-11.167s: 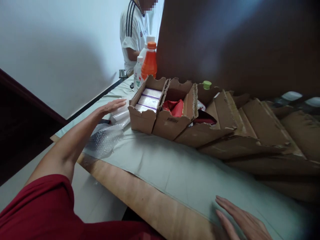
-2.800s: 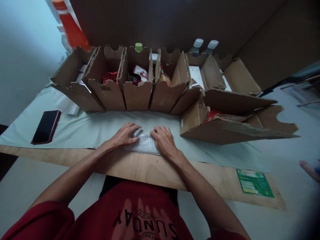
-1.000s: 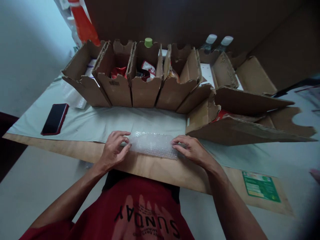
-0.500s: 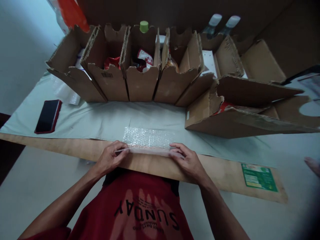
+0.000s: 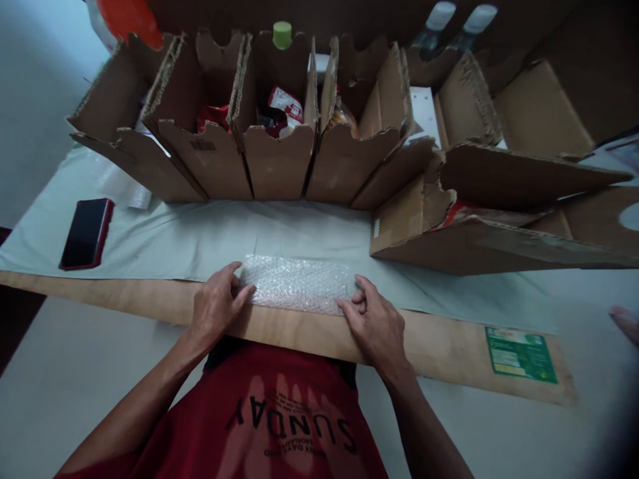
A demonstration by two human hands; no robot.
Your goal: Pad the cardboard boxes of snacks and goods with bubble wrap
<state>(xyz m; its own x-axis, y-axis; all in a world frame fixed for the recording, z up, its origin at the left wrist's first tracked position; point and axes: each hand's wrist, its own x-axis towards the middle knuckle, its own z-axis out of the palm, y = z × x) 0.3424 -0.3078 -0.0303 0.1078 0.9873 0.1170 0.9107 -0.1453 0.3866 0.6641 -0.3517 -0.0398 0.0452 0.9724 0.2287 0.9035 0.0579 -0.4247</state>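
A folded strip of clear bubble wrap (image 5: 299, 285) lies flat across the front of the table, partly on the cloth and partly over the wooden edge. At its left end is my left hand (image 5: 215, 301), thumb resting on top and fingers curled round the side. My right hand (image 5: 375, 318) grips the opposite end in the same way, its thumb pressing near the front corner. Whether anything lies inside the fold cannot be made out.
Several open cardboard bins (image 5: 277, 163) holding packets line the back. Another box (image 5: 449, 246) lies at the right. To the left are a phone (image 5: 86, 234) and more bubble wrap (image 5: 122, 186). A green label (image 5: 520, 354) sits on the wooden edge (image 5: 444, 339). Someone's fingers (image 5: 625, 322) show far right.
The near flap of bubble wrap, raised between my hands before, now lies folded down flat over the rest. Both hands have moved slightly forward and outward with it. The view has shifted a little.
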